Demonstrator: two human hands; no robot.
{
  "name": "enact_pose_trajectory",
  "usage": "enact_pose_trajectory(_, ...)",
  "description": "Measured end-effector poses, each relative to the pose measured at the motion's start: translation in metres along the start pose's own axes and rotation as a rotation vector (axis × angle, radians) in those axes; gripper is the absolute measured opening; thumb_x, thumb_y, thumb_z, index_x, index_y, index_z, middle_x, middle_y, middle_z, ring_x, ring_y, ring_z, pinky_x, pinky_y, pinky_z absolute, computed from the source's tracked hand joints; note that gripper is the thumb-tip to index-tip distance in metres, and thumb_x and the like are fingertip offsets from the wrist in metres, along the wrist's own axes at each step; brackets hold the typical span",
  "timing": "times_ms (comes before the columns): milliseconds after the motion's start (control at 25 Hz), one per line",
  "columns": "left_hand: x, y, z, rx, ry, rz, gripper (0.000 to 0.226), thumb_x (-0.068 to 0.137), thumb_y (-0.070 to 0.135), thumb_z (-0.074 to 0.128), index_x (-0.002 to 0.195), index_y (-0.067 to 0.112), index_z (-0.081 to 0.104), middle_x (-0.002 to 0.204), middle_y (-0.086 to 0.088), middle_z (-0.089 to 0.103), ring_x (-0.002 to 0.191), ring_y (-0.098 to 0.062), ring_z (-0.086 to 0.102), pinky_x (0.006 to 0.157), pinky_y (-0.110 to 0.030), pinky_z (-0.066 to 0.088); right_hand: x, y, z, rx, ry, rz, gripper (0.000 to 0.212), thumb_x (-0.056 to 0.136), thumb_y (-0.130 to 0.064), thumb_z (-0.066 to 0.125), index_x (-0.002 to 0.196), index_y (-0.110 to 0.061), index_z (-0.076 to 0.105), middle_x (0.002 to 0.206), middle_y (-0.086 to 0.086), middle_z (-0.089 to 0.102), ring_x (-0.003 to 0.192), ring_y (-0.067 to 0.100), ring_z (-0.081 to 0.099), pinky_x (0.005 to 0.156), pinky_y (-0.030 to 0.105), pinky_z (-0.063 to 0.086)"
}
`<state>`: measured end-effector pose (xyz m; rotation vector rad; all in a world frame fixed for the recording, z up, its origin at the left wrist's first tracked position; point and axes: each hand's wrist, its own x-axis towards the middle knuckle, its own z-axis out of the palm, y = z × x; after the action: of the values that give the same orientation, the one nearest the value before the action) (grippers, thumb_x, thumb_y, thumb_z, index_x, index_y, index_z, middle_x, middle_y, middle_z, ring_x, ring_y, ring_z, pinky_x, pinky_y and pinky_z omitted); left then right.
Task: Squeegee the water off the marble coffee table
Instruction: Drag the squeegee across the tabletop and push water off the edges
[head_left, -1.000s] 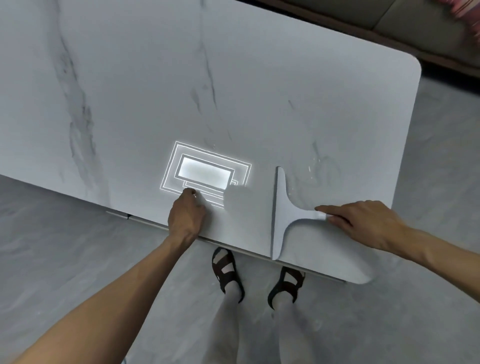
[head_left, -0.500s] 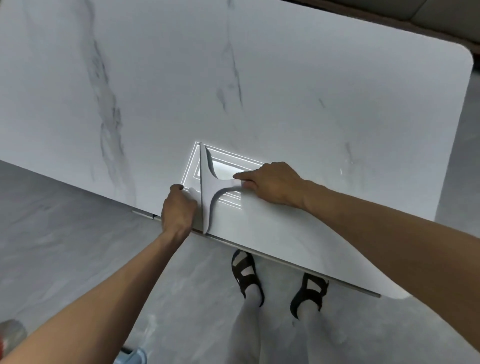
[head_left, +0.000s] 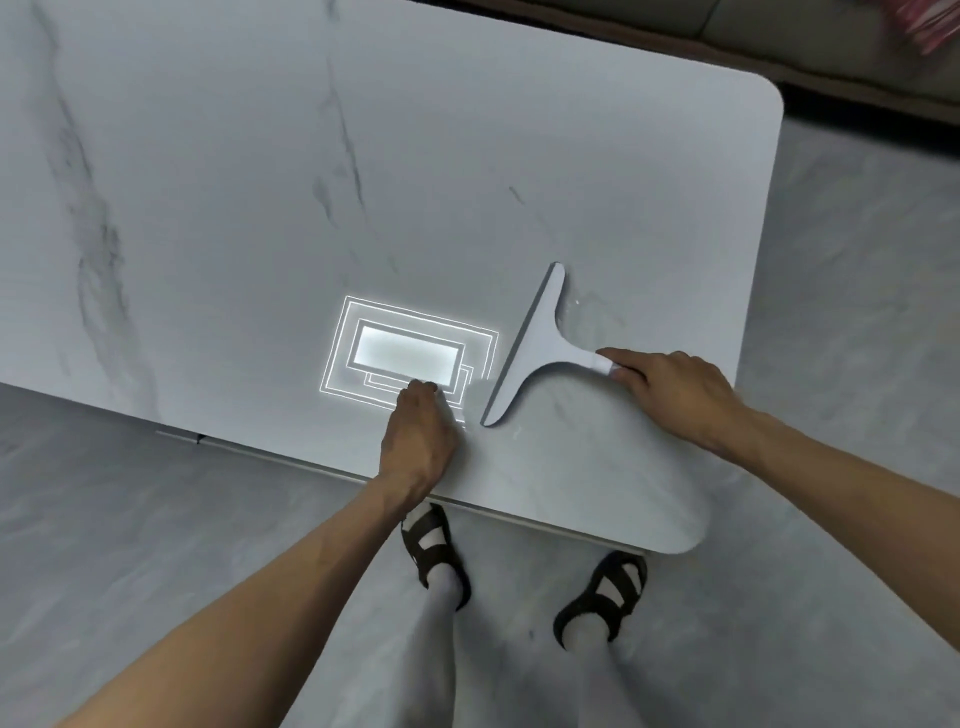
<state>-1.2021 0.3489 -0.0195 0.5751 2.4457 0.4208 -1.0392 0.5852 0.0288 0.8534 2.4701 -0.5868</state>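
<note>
My right hand is wrapped over the end of the squeegee handle, fingers curled down around it. The blade lies out past the fingertips, flat on the marble bench and slanted, its far tip leaning away from me. My left hand is planted on the bench just beside the blade's near tip, fingers curled under and, as far as I can see, holding nothing; it looks like a brace. Its knuckles touch the edge of a bright ceiling-light reflection in the stone. Just beyond my right fingers, on the handle side of the blade, I can make out a few small droplets and a faint wet sheen. Everything beyond the left hand reads dull and even, with no beads I can spot, though a thin film would not show at this angle. My guess is that most of the top is handled and the patch around the right hand, out to the rounded corner, is what remains to be pulled off the edge.
</note>
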Motion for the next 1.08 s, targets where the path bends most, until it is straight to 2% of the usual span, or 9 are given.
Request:
enact_pose_trajectory(160, -0.019, 0.024, 0.025, 0.081, -0.053, 0.003, 0.025, 0.093, 0.011, 0.044, 0.116, 0.002, 0.052, 0.12, -0.016, 0.054, 0.113, -0.033, 0.052, 0.094, -0.04, 0.045, -0.018, 0.055, -0.009, -0.021, 0.035, 0.011, 0.036, 0.102, -0.043, 0.029, 0.132, -0.051, 0.047, 0.106, -0.002, 0.071, 0.092, 0.029, 0.064, 0.074, 0.037, 0.049)
enact_pose_trajectory(240, -0.029, 0.029, 0.028, 0.087, -0.034, -0.031, 0.024, 0.094, 0.014, 0.044, 0.112, 0.002, 0.053, 0.114, -0.016, 0.059, 0.108, -0.034, 0.056, 0.089, -0.039, 0.045, -0.027, 0.076, -0.017, -0.04, 0.051, 0.003, 0.036, 0.102, -0.042, 0.03, 0.132, -0.048, 0.049, 0.101, -0.001, 0.071, 0.087, 0.029, 0.064, 0.072, 0.037, 0.05)
enact_pose_trajectory(360, -0.047, 0.032, 0.025, -0.001, -0.029, -0.145, 0.027, 0.093, 0.017, 0.043, 0.116, 0.007, 0.052, 0.108, -0.015, 0.065, 0.102, -0.035, 0.06, 0.081, -0.036, 0.046, -0.037, 0.08, -0.031, -0.006, 0.036, -0.009, 0.037, 0.102, -0.045, 0.028, 0.134, -0.047, 0.048, 0.091, -0.003, 0.066, 0.081, 0.026, 0.061, 0.065, 0.033, 0.043)
enact_pose_trajectory(440, -0.057, 0.03, 0.02, -0.071, 0.006, -0.227, 0.031, 0.095, 0.019, 0.043, 0.123, 0.008, 0.05, 0.116, -0.017, 0.065, 0.106, -0.037, 0.06, 0.083, -0.037, 0.045, -0.041, 0.064, -0.032, 0.012, 0.033, -0.076, 0.039, 0.102, -0.048, 0.027, 0.135, -0.049, 0.046, 0.103, -0.003, 0.069, 0.091, 0.029, 0.063, 0.068, 0.033, 0.043)
enact_pose_trajectory(560, -0.069, 0.013, 0.013, -0.138, 0.107, -0.301, 0.034, 0.097, 0.02, 0.045, 0.128, 0.007, 0.048, 0.126, -0.018, 0.061, 0.112, -0.036, 0.057, 0.085, -0.033, 0.043, -0.043, 0.017, -0.013, -0.011, -0.021, -0.273, 0.038, 0.102, -0.048, 0.027, 0.136, -0.05, 0.043, 0.12, -0.003, 0.068, 0.104, 0.029, 0.062, 0.078, 0.035, 0.046)
enact_pose_trajectory(680, -0.073, -0.018, 0.009, -0.15, 0.173, -0.361, 0.037, 0.093, 0.012, 0.047, 0.13, 0.007, 0.046, 0.128, -0.018, 0.059, 0.114, -0.036, 0.056, 0.089, -0.035, 0.044, -0.041, -0.035, 0.028, -0.077, -0.111, -0.467, 0.039, 0.103, -0.046, 0.026, 0.14, -0.047, 0.04, 0.126, 0.001, 0.065, 0.109, 0.029, 0.061, 0.085, 0.036, 0.047)
enact_pose_trajectory(800, -0.078, -0.039, 0.008, -0.157, 0.186, -0.413, 0.046, 0.087, 0.006, 0.047, 0.133, 0.007, 0.044, 0.128, -0.017, 0.059, 0.116, -0.036, 0.055, 0.094, -0.038, 0.044, -0.043, -0.072, 0.068, -0.162, -0.209, -0.586, 0.042, 0.103, -0.046, 0.024, 0.144, -0.045, 0.036, 0.125, 0.004, 0.065, 0.109, 0.028, 0.061, 0.08, 0.034, 0.041)
enact_pose_trajectory(921, -0.083, -0.046, 0.012, -0.129, 0.166, -0.384, 0.051, 0.082, 0.005, 0.049, 0.133, 0.008, 0.044, 0.126, -0.015, 0.06, 0.114, -0.034, 0.057, 0.092, -0.039, 0.047, -0.046, -0.081, 0.086, -0.214, -0.268, -0.624, 0.043, 0.104, -0.046, 0.023, 0.145, -0.044, 0.034, 0.126, 0.004, 0.065, 0.11, 0.026, 0.061, 0.078, 0.033, 0.04)
enact_pose_trajectory(1081, -0.086, -0.027, 0.027, -0.09, 0.058, -0.244, 0.055, 0.082, 0.004, 0.056, 0.135, 0.007, 0.043, 0.133, -0.013, 0.055, 0.121, -0.03, 0.053, 0.097, -0.036, 0.045, -0.051, -0.033, 0.073, -0.242, -0.232, -0.587, 0.042, 0.103, -0.047, 0.024, 0.144, -0.046, 0.035, 0.122, 0.003, 0.067, 0.106, 0.026, 0.063, 0.082, 0.035, 0.048)
